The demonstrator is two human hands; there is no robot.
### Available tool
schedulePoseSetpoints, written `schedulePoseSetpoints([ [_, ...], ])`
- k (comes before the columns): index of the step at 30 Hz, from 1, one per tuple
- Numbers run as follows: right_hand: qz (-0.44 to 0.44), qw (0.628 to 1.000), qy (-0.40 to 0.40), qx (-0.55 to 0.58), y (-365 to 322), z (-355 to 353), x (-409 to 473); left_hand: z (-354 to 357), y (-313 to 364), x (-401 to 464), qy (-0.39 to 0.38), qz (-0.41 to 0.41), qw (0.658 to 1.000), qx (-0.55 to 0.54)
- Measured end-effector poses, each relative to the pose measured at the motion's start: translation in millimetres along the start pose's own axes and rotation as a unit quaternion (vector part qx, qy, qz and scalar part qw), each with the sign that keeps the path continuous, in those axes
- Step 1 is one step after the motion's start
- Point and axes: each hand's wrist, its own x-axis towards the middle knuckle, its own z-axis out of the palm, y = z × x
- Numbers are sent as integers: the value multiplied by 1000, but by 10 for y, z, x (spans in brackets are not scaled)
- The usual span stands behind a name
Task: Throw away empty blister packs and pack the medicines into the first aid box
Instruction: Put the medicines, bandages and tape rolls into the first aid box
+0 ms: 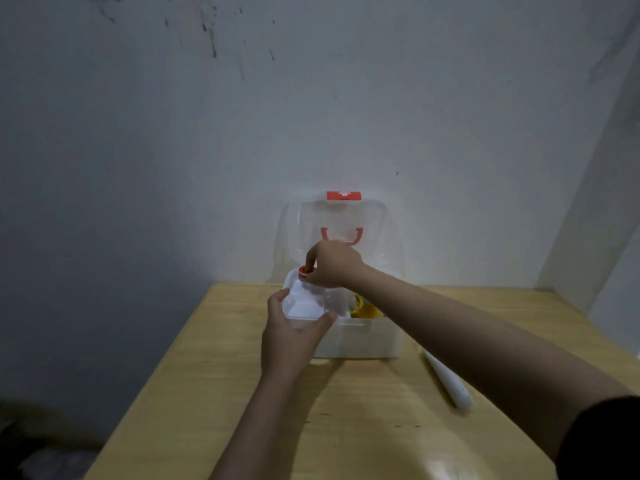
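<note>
Packing stage, seen from the head view. The first aid box [360, 336], white-bodied with a clear lid [341, 223] standing open against the wall, sits at the far end of the wooden table [207, 393]. The left hand [294, 336] clasps the near left corner of the box's inner tray [306, 306], thumb and fingers closed around its rim. The right hand [332, 265] reaches over the tray with fingertips pinched together on a small red-capped item [304, 270], apparently a medicine bottle, held at the tray's far left edge; whether it already rests in the tray cannot be told. Yellow and green contents [363, 306] show in the box's right part, partly hidden by the forearm. A long white object [446, 382], blurred, lies on the table just right of the box.

Judgement: a medicine is being set into the box. The next move calls for seating it upright in its compartment, releasing it, then checking the table for remaining items. No blister packs are visible.
</note>
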Motion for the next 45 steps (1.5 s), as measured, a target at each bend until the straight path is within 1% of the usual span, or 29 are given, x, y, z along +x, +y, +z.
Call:
schedulePoseSetpoints([
  [3,-12,1000,-21,0,-35,77,56,-7,-18,11,1,-1,1000,-13],
  [6,-41,998,-42,-3,-33,114,46,-5,-21,23,6,1,1000,-3],
  [9,-55,996,-54,35,20,89,36,-1,-42,27,9,3,1000,-6],
  [12,-47,993,-64,84,69,20,6,0,-59,31,7,4,1000,-14],
  [14,-51,993,-56,91,99,-67,-43,1,-65,36,6,5,1000,-16],
  [20,-51,988,56,135,291,-530,-481,0,-70,38,9,7,1000,-28],
  [23,-11,976,129,172,537,-632,-964,3,-70,38,14,11,999,-27],
  [25,25,967,172,186,725,-557,-1325,6,-82,39,18,11,999,-30],
  [27,75,966,178,172,915,-365,-1652,11,-86,35,21,10,999,-36],
  [30,151,969,156,117,1148,0,-2027,29,-88,36,23,8,999,-42],
  [33,190,971,133,64,1255,260,-2254,30,-103,30,23,10,999,-42],
  [35,190,972,121,61,1277,340,-2315,29,-116,31,24,11,999,-40],
  [37,181,971,134,74,1295,362,-2331,39,-110,21,25,14,999,-41],
  [39,184,964,167,100,1319,332,-2327,52,-102,14,25,16,999,-44],
  [41,179,949,218,142,1314,225,-2306,59,-99,14,24,18,999,-44],
  [43,156,932,269,187,1212,35,-2245,56,-106,24,22,19,999,-45],
  [45,131,918,298,225,1020,-197,-2132,56,-109,34,19,18,998,-49],
])
